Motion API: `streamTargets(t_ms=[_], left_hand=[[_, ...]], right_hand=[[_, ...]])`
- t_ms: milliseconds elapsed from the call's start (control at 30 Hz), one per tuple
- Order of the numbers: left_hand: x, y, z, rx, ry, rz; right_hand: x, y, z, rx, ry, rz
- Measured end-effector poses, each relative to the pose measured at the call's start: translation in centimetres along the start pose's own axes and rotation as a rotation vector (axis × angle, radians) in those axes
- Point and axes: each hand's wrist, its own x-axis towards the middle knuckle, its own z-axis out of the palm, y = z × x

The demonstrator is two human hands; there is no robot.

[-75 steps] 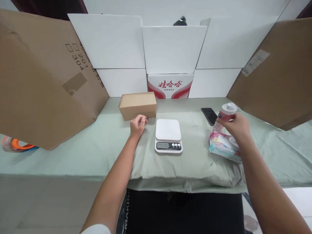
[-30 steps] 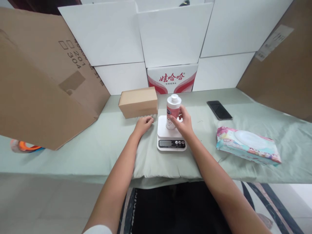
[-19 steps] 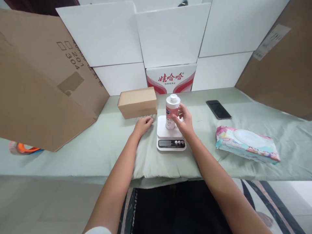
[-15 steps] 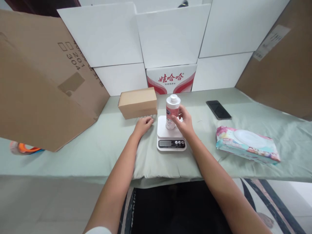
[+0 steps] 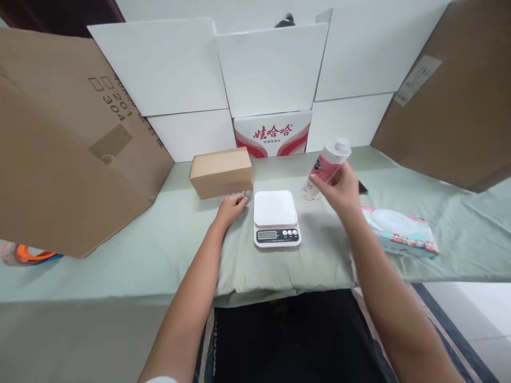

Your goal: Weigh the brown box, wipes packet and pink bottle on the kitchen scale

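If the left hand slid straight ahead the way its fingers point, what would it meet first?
Probably the small brown box: the left hand rests on the cloth just in front of its near right corner, though it might slip past that corner.

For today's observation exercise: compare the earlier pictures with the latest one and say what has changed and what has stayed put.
The right hand has lifted the pink bottle off the white scale and carried it to the right, tilted, above the green cloth; the scale's platform is now bare. The left hand still rests loosely curled beside the scale, near the small brown box. The wipes pack has not moved.
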Motion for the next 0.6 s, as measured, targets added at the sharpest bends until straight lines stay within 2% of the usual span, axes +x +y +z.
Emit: streamTargets(t_ms=[133, 267, 400, 600], left_hand=[[-0.1, 0.1, 0.0, -0.008, 0.01, -0.013], [-0.1, 0.0, 0.0, -0.023, 0.021, -0.027], [0.0, -0.1, 0.0, -0.023, 0.022, -0.027], [0.0, -0.1, -0.1, -0.013, 0.023, -0.037]], right_hand=[[2.0, 1.2, -5.7, -0.251, -0.082, 0.081], [3.4, 2.5, -9.4, -0.4, -0.134, 0.273], [3.9, 3.6, -10.5, -0.499, -0.141, 0.352], [3.8, 5.0, -10.2, -0.401, -0.169, 0.416]])
